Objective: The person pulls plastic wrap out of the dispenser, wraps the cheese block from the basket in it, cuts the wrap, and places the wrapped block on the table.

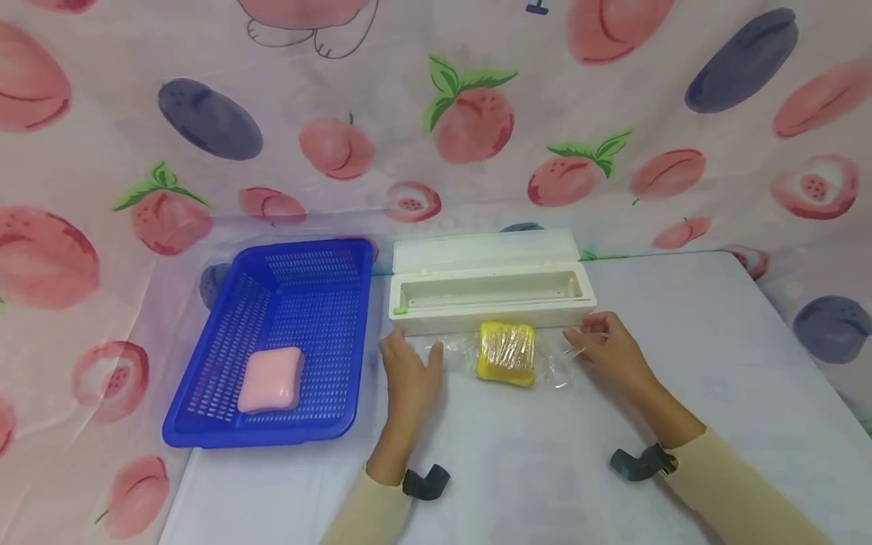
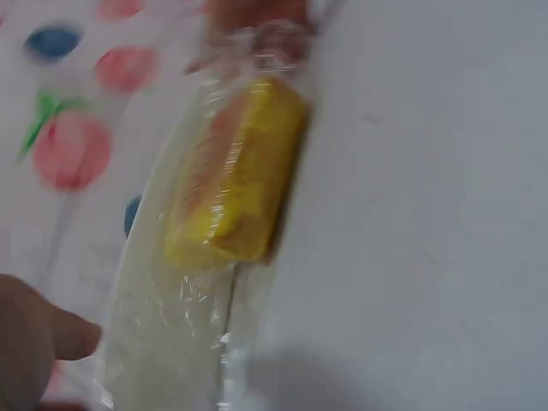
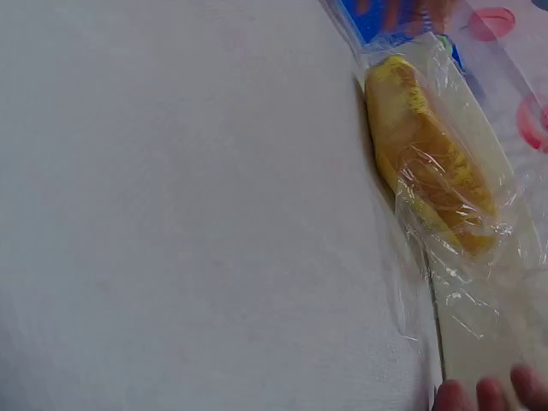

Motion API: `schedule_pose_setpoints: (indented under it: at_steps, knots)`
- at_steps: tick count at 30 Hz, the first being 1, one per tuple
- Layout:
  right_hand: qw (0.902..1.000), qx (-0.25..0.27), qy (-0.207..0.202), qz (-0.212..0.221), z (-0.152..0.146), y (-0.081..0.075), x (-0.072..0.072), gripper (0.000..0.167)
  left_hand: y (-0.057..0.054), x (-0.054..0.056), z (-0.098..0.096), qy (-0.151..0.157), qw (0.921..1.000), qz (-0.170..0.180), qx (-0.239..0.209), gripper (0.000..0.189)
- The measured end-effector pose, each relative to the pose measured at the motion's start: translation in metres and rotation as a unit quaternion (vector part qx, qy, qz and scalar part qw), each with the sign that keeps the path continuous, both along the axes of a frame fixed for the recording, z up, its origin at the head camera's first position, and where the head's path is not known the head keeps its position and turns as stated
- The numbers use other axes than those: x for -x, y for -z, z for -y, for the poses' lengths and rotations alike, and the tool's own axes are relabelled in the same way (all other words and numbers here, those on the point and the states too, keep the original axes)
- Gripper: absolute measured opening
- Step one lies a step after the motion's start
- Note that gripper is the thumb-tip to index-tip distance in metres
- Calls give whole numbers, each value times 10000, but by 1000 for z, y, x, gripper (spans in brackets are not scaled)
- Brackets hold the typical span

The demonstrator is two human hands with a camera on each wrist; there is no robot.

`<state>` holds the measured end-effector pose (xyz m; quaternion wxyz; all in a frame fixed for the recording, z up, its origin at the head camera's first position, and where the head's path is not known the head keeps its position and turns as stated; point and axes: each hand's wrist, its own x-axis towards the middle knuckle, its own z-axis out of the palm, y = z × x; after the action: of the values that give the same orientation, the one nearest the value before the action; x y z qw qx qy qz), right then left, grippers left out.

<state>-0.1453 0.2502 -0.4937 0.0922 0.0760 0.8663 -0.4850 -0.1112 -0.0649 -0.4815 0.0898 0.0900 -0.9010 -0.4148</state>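
Observation:
A yellow, sponge-like block (image 1: pixel 506 353) with a brownish top lies wrapped in clear plastic film (image 1: pixel 553 365), just in front of a long white box. Loose film spreads from both sides of the block. My left hand (image 1: pixel 412 378) is beside the film's left end, thumb and fingers spread apart. At the film's right end is my right hand (image 1: pixel 608 350), its fingers bent close to the film; whether they pinch it is unclear. In the left wrist view the thumb (image 2: pixel 73 334) stands apart from the film. Only fingertips (image 3: pixel 490 396) of the right hand show in the right wrist view.
The white box (image 1: pixel 493 316) has its lid (image 1: pixel 485 251) raised at the back and a small green piece (image 1: pixel 400 309) at its left. A blue basket (image 1: pixel 361 341) to the left holds a pink block (image 1: pixel 271 380). Behind hangs fruit-printed cloth (image 1: pixel 381 91).

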Motion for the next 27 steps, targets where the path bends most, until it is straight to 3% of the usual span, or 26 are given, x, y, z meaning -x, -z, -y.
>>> schedule_pose_setpoints:
  at_steps: [1, 2, 3, 6, 7, 8, 9, 10, 12, 17, 19, 20, 22, 24, 26, 27]
  knots:
    - [9996, -134, -190, -126, 1, 0, -2, 77, -2, -4, -3, 397, 9953, -319, 818, 52]
    - [9986, -250, -358, -292, 1, 0, -3, 71, -5, -7, -7, 847, 9800, -699, 1658, 42]
    - [9968, -367, -529, -465, 1, 0, -3, 66, -7, -9, -12, 1360, 9539, -1084, 2446, 35]
    - [9888, -655, -935, -964, 3, -2, 1, 57, -9, -8, -28, 2663, 8553, -1905, 4015, 32]
    - [9866, -673, -1053, -1052, 3, -3, 3, 55, -8, -6, -33, 2957, 8288, -2009, 4305, 31]
    - [9845, -685, -1162, -1118, 4, -4, 5, 53, -6, -5, -37, 3137, 8081, -2044, 4547, 30]
    - [9827, -700, -1260, -1158, 4, -5, 8, 50, -4, -3, -40, 3216, 7928, -2039, 4759, 29]
    - [9811, -735, -1327, -1198, 4, -5, 10, 46, -1, -2, -43, 3216, 7839, -2040, 4903, 26]
    - [9786, -786, -1447, -1235, 3, -6, 13, 38, 5, 0, -46, 3162, 7738, -2087, 5077, 19]
    - [9717, -629, -1901, -1253, -2, -8, 11, 19, 7, -13, -50, 3404, 7656, -2118, 5031, 11]
    - [9686, -360, -2164, -1168, -4, -10, 8, 18, 2, -22, -51, 3647, 7773, -1862, 4777, 15]
    - [9671, -222, -2275, -1113, -5, -11, 7, 18, 0, -25, -52, 3768, 7917, -1631, 4523, 20]
    - [9653, 48, -2425, -966, -6, -14, 5, 19, -8, -25, -52, 3912, 8285, -976, 3886, 28]
    - [9661, 197, -2449, -794, -6, -16, 4, 21, -15, -17, -51, 3788, 8635, -246, 3319, 32]
    - [9694, 151, -2356, -668, -6, -20, 2, 22, -19, -4, -48, 3592, 8890, 452, 2804, 33]
    - [9710, 78, -2300, -643, -5, -22, 0, 22, -21, 3, -47, 3489, 8966, 752, 2620, 34]
